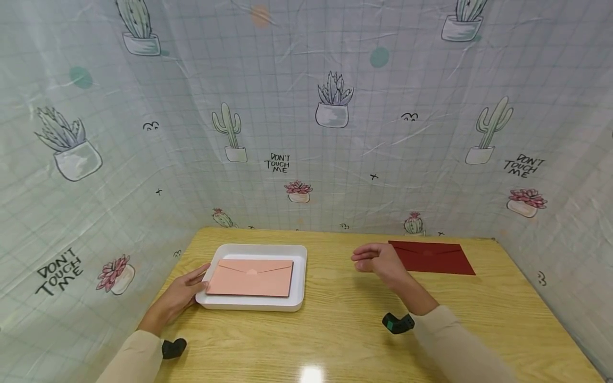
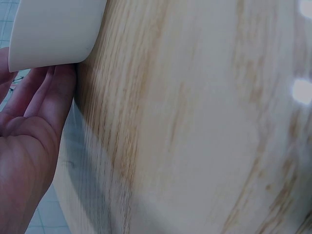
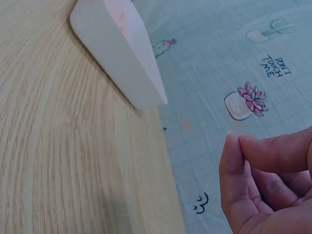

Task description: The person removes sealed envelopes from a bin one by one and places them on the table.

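Observation:
At the left, my left hand (image 1: 181, 292) grips the near left side of a white tray (image 1: 249, 307). In the left wrist view its fingers (image 2: 57, 90) reach under the tray's wall (image 2: 56, 36), with the thumb outside at the far left. A pink envelope (image 1: 249, 284), flap side up, lies in the tray, a dark edge showing along its right side. My right hand (image 1: 383, 263) hangs over the table holding nothing, its fingers loosely curled and thumb near the index fingertip. Just right of it lies a dark red envelope (image 1: 436, 259), partly covered by the hand in the head view.
The wood-grained table (image 1: 330, 324) ends at the back and sides against a hanging curtain (image 1: 354, 159) with cactus prints. A black strap device (image 1: 398, 323) sits at the right wrist and another (image 1: 174, 348) at the left.

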`<state>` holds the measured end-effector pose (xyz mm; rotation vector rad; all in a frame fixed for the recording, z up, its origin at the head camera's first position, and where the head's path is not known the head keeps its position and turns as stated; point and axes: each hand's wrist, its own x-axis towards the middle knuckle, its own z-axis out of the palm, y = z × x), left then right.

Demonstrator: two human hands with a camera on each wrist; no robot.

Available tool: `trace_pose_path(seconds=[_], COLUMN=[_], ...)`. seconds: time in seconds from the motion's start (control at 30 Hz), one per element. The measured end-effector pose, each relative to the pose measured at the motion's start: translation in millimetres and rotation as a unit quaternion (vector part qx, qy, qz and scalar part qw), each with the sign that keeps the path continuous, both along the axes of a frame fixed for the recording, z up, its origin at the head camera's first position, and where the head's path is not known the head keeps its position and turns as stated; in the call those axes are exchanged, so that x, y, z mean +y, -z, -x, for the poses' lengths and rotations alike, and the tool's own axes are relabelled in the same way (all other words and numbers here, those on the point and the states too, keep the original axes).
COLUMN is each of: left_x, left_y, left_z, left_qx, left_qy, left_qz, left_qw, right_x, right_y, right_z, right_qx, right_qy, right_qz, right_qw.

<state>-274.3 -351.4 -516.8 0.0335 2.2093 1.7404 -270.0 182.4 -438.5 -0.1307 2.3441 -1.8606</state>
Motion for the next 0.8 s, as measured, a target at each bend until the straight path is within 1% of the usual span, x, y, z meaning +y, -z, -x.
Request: trace_pose_path(seconds=[0.2, 0.6, 0.7, 0.8], left_x=[0, 0, 0, 1], left_y=[-0.7, -0.9, -1.9, -2.6], left_z=[0.2, -2.1, -2.5, -2.4], left_qx=[-0.002, -0.001, -0.001, -0.003], left_qy=[-0.011, -0.004, -0.009, -0.012], left_qz=[0.001, 0.006, 0.008, 0.012], left_qw=[0.9999, 1.0000, 0.9999, 0.9999], right_x=[-9, -22, -26, -28], right_y=[1.5, 8.6, 8.3, 7.9], right_z=[0.4, 1.1, 1.0, 0.8], right_qx=[-0.006, -0.004, -0.007, -0.006], right_qy=[-0.002, -0.005, -0.005, -0.014], right_qz=[0.006, 0.016, 0.020, 0.025], right_qw=[1.000, 1.000, 1.000, 1.000])
